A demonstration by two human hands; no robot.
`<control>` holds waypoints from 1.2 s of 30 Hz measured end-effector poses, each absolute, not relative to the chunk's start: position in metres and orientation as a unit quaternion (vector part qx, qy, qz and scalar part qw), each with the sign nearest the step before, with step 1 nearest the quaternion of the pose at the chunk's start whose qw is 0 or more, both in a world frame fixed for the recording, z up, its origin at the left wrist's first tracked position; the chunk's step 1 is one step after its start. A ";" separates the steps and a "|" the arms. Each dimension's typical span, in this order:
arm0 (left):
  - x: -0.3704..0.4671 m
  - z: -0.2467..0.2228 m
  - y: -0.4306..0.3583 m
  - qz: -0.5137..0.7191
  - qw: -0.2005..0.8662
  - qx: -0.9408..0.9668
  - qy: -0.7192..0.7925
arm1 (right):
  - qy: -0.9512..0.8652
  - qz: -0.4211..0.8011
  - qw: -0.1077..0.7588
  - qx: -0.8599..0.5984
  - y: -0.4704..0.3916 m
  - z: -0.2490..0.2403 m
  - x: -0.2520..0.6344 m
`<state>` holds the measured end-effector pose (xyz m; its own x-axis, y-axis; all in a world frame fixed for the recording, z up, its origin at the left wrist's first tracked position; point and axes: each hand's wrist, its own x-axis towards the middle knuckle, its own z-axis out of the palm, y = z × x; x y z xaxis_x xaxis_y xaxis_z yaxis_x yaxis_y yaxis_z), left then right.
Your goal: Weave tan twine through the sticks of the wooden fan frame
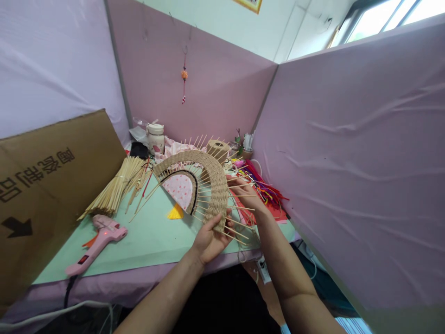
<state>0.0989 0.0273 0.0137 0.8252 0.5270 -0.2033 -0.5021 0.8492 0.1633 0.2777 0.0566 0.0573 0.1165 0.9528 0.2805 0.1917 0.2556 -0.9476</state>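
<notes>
A half-round woven piece (218, 185) of tan cord on thin wooden sticks is held above the table. Its inner half-disc (180, 189) is pale pink with dots and edged by a dark band. My left hand (212, 235) grips the lower end of the woven band, thumb on top and fingers behind it. Against the band's outer right edge, among the stick ends, lies my right hand (245, 191); its fingers point left and are partly hidden, so its hold is unclear. A yellow tassel (175, 212) shows below the half-disc.
A pink glue gun (99, 241) lies at the table's left, near a bundle of sticks (116, 185) and a large cardboard sheet (52, 185). Behind stand a white bottle (156, 138) and a cord roll (218, 147). Red and purple strips (266, 188) lie at right, beside a partition (347, 162).
</notes>
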 end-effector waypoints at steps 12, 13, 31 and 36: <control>0.094 0.010 0.024 0.263 0.959 0.050 0.094 | -0.518 0.245 0.650 -0.499 0.068 0.037 0.269; 0.094 0.009 0.023 0.261 0.960 0.047 0.092 | -0.525 0.226 0.651 -0.500 0.067 0.038 0.267; 0.059 0.093 0.077 0.388 0.459 0.768 0.221 | -0.550 0.157 0.642 -0.511 0.055 0.020 0.267; 0.117 0.076 0.114 0.374 0.266 0.859 0.226 | -0.566 0.142 0.649 -0.488 0.055 0.019 0.269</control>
